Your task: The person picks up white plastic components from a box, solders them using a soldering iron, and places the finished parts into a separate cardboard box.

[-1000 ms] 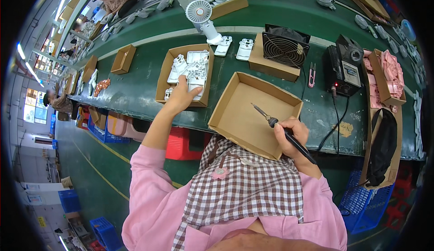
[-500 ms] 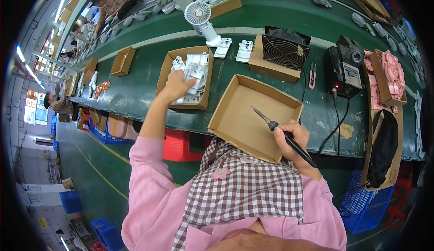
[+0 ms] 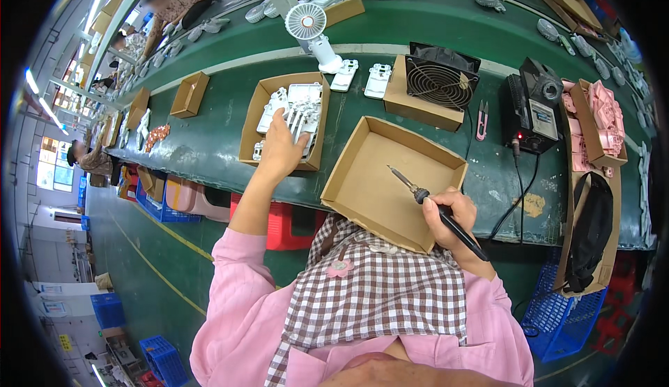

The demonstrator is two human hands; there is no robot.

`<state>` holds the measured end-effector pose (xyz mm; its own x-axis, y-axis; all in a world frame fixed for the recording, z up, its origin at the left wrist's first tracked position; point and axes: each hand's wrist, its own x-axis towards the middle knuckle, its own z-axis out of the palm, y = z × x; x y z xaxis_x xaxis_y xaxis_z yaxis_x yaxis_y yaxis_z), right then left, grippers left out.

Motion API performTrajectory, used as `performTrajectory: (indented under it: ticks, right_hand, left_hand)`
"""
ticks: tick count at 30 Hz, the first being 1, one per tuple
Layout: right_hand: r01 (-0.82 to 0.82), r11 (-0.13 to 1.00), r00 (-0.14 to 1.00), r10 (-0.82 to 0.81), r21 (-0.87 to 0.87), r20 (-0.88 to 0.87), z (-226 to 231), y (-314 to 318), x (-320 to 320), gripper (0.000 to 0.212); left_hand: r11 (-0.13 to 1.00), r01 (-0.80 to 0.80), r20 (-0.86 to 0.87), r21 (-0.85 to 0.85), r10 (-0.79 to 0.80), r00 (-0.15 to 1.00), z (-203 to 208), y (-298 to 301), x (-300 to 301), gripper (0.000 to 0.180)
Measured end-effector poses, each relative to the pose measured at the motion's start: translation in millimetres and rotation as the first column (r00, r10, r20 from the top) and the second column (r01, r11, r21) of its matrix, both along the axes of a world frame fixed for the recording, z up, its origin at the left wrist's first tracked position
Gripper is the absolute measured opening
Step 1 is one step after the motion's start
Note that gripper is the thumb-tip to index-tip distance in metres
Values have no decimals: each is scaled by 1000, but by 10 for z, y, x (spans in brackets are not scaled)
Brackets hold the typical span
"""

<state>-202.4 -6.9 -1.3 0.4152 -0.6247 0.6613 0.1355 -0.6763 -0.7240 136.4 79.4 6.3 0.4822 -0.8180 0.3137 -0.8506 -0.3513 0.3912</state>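
My left hand [image 3: 281,151] is inside a cardboard box [image 3: 247,136] of white plastic casing parts [image 3: 305,95]. Its thumb and fingers close around a white plastic part [image 3: 297,123] at the near side of the pile; the part's lower portion is hidden by the hand. In my right hand [image 3: 451,218] is a soldering iron [image 3: 460,232] with a black handle, its metal tip pointing up and left. The iron hovers above a shallow cardboard tray [image 3: 376,157], apart from the tray's bottom.
Two white casing parts [image 3: 377,81] lie behind the tray beside a small white fan [image 3: 306,23]. A black caged fan [image 3: 440,80] rests on a carton. Further right are pink-handled tweezers [image 3: 482,120], a black soldering station [image 3: 533,111] with cables, and a box of pink parts [image 3: 605,118].
My left hand has drawn slightly nearer and to the right within the box, and now grips a white part. My right hand and the soldering iron have barely moved.
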Motion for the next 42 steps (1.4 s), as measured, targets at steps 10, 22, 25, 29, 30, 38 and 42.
performTrajectory:
  ticks: [10,22,25,29,30,38,42]
  right_hand:
    - [47,996,999,-47,72,-1,13,-55,-57,13]
    - [28,991,998,-19,127,-67,85,-255,-188,13]
    - [30,992,997,-22,121,-69,96,-281,-188,14]
    - [14,988,998,-5,151,-61,92,-309,-209,15]
    - [16,989,998,-7,149,-64,100,-313,-213,15]
    - [-4,986,998,15,168,-63,103,-354,-241,15]
    - [-5,983,998,17,182,-63,86,-378,-233,15]
  left_hand:
    - [957,-288,-896,-27,105,432,414,-293,590,43]
    - [866,-366,-96,342,420,902,35,-701,627,76]
    - [945,-197,-508,262,309,804,80,-746,562,81]
    - [966,-243,-598,92,249,762,153,-699,467,87]
    - [968,-245,-626,49,221,748,182,-668,425,90]
    - [917,-306,-955,-255,-189,230,134,-447,654,39]
    - [819,-472,-898,-326,-425,-116,321,-318,463,38]
